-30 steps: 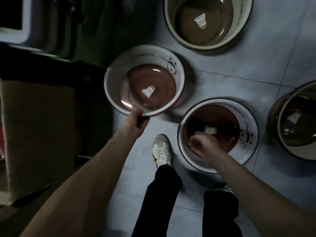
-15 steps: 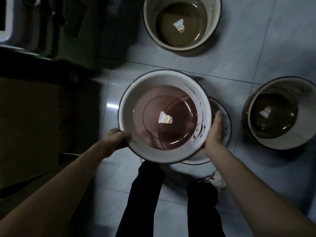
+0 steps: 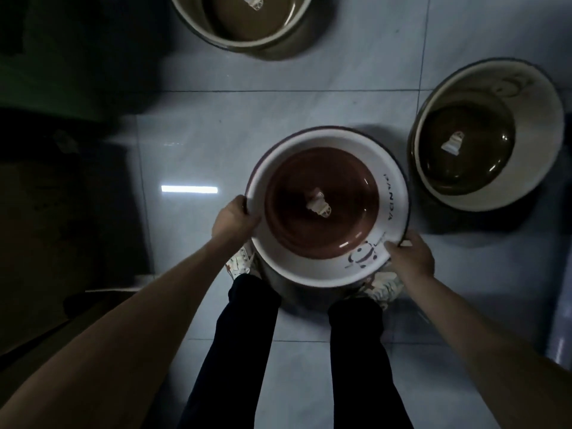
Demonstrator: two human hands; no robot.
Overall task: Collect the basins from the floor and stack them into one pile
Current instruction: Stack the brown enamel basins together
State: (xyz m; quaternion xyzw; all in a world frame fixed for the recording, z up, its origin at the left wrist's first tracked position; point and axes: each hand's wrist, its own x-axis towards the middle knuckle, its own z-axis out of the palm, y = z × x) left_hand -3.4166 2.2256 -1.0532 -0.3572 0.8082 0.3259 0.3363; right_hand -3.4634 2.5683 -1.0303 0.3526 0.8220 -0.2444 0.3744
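Note:
A white basin with a brown bottom and a panda drawing (image 3: 328, 205) sits nested in a second brown basin, of which only a thin rim (image 3: 393, 159) shows at the upper right. My left hand (image 3: 233, 219) grips the top basin's left rim. My right hand (image 3: 410, 257) grips its lower right rim. A cream basin with an olive bottom (image 3: 487, 134) stands on the floor to the right. Another olive basin (image 3: 247, 20) lies at the top, cut off by the frame.
The floor is pale glossy tile (image 3: 201, 144) with a light reflection. Dark furniture (image 3: 62, 72) and a cardboard box (image 3: 62, 243) fill the left side. My two feet in pale sneakers (image 3: 240, 261) stand just below the stacked basins.
My hands carried the left basin rightward and lowered it into the basin near my feet. The right hand shifted from the basin's side to its lower right rim.

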